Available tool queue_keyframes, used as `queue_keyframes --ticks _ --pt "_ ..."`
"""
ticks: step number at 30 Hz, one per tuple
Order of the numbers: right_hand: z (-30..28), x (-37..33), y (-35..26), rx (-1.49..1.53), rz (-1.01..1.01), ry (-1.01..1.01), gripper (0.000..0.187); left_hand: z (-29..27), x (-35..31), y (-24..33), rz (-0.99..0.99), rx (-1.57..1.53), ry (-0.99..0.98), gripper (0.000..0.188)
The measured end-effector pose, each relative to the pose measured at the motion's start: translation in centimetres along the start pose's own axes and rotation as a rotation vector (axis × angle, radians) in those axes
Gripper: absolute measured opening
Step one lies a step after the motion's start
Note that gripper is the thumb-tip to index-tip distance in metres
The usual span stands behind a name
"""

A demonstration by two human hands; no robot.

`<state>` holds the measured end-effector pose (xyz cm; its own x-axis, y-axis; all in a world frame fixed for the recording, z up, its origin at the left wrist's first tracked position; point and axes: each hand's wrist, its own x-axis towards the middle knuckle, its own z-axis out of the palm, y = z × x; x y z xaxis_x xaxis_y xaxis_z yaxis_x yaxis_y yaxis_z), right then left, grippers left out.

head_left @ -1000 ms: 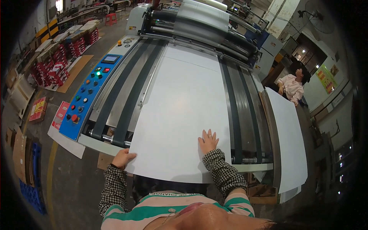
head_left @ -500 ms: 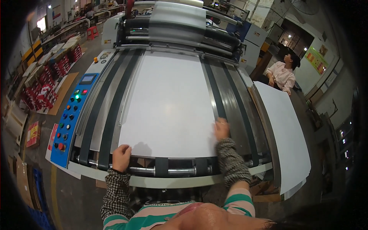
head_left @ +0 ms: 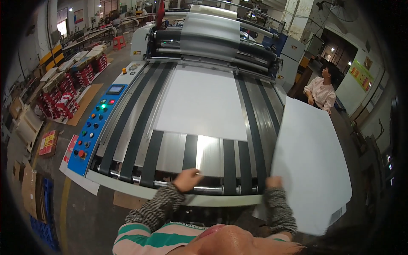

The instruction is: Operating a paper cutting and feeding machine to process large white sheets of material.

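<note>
A large white sheet (head_left: 204,104) lies flat on the dark belts of a sheet-feeding machine, its far edge close under the rollers (head_left: 212,44). My left hand (head_left: 188,179) is over the front end of the belts, fingers curled together with nothing in them. At the right side, my right hand (head_left: 274,182) is closed at the near left edge of another white sheet (head_left: 312,165), its fingers partly blurred. That sheet lies over the stack on the right, its left edge reaching across the machine's side.
A blue control panel (head_left: 97,127) with buttons and a small screen runs along the machine's left side. Red-and-white packs (head_left: 70,104) are piled on the floor at left, near a blue pallet (head_left: 47,212). Another person (head_left: 321,93) in a pale shirt is beyond the stack.
The sheet on the belts has travelled away toward the rollers, uncovering the front belts. My left hand has moved right, and my right hand has gone to the stack, where the sheet has shifted left.
</note>
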<state>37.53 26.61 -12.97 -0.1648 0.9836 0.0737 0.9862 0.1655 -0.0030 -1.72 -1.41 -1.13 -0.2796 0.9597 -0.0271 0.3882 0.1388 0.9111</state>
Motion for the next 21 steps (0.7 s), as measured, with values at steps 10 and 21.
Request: queue_keyframes --ticks 10,21 --pt "-8.6 -14.1 -28.9 1.035 -0.476 -0.074 0.028 -3.4 -8.0 -4.5 -0.325 -0.214 -0.004 0.025" --pt "-8.6 -15.8 -22.2 0.25 -0.262 -0.098 0.05 -9.6 -19.0 -6.6 -0.498 -0.518 0.337 0.027"
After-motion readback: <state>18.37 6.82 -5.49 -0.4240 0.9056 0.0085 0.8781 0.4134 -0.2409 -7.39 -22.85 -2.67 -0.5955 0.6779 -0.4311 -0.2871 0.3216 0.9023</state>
